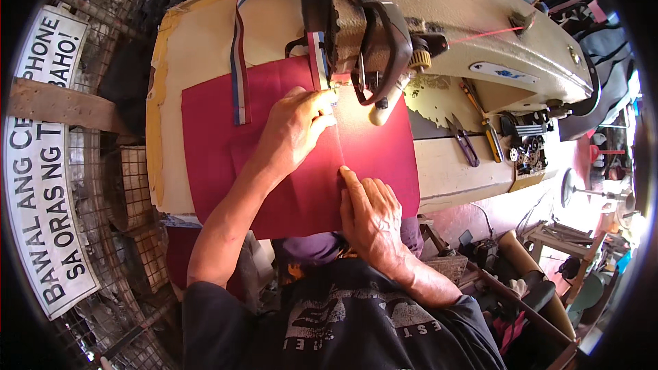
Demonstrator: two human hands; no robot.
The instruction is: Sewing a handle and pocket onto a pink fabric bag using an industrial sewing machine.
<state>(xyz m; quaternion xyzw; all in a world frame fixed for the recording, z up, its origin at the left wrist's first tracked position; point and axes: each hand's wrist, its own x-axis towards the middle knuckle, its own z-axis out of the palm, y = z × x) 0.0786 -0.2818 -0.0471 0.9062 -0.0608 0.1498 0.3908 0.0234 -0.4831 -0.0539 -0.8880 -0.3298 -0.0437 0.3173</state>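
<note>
A dark red piece of fabric (pixel 288 195) lies spread across the sewing machine's bed. Sewn or laid onto it is a striped strap (pixel 239 48) in red, white and blue, looping up behind the machine head. Beside the lit needle area, my left hand (pixel 291 130) pinches the strap's other end against the fabric, and its fingertips partly cover that end. Lower down, my right hand (pixel 373 219) rests on the fabric near its front edge, index finger stretched forward along a crease and holding nothing. The sewing machine (pixel 439 14) stands over the work, its needle tip hard to make out.
Scissors (pixel 463 141) and a yellow-handled screwdriver (pixel 492 140) lie right of the fabric, near small metal parts (pixel 529 154). A red thread (pixel 483 34) crosses the machine's arm. Wire mesh (pixel 103 185) and a white sign (pixel 51 157) stand at left.
</note>
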